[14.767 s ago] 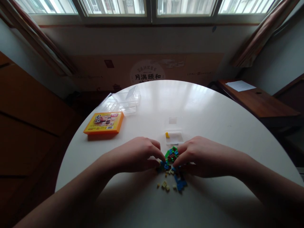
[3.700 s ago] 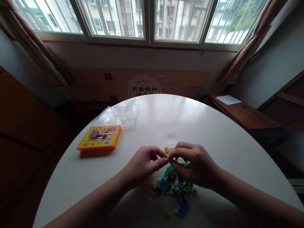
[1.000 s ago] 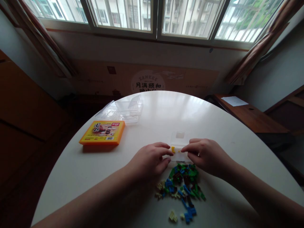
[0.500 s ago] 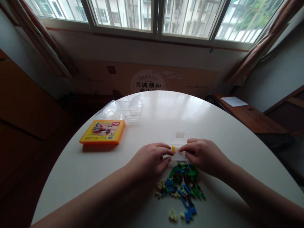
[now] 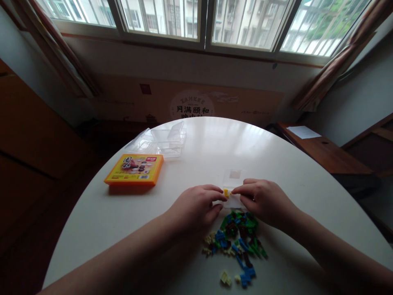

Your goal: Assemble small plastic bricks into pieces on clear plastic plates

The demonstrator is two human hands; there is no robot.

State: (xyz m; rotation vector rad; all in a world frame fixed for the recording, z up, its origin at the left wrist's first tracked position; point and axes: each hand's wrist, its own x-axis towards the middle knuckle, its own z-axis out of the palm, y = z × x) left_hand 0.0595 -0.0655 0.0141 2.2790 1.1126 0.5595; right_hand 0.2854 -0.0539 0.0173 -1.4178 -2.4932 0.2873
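Note:
Small yellow building bricks (image 5: pixel 226 192) lie in a small clear plastic box (image 5: pixel 233 203) whose lid (image 5: pixel 231 175) is folded back. My left hand (image 5: pixel 199 205) reaches in from the left, fingers apart, with its fingertips at the yellow bricks. From the other side my right hand (image 5: pixel 264 200) points its index finger at a tiny yellow piece in the box. Its thumb is apart from that finger, and the remaining fingers are partly curled. Just below the box spreads a pile of loose bricks (image 5: pixel 241 225) in green, blue, brown and cream.
An orange and yellow box (image 5: pixel 135 169) sits on the left of the round white table (image 5: pixel 196 164). Behind it stand open clear plastic boxes (image 5: pixel 167 143). To the right is a brown wooden desk (image 5: pixel 331 151) with white paper (image 5: pixel 303 132) on it.
The view has shifted slightly. Both hands stay at the clear box in nearly the same pose, and the loose bricks lie as before.

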